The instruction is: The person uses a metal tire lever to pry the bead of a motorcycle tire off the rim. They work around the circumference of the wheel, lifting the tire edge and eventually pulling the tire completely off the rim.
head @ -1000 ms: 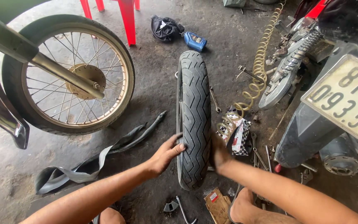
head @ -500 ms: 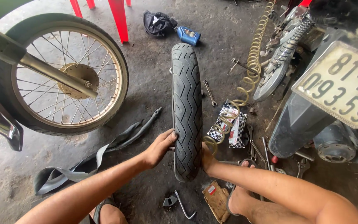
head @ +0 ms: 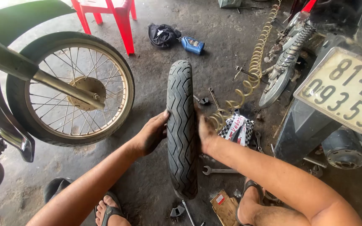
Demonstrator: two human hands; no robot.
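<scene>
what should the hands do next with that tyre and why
Probably keep the tyre upright and squeeze its sidewalls to check them: the left hand and right hand already press opposite sides, and it stands on edge on the concrete floor, free to tip.

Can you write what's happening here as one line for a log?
left hand: pressed on tyre side | right hand: pressed on other side | tyre: upright on floor | nearby: wrench

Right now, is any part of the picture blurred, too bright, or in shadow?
Head view: the right hand is slightly motion-blurred against the tyre, while the left hand and the tread look sharp. Daylight washes out the floor near the red chair; the motorcycle at upper right lies in dark shadow.
</scene>
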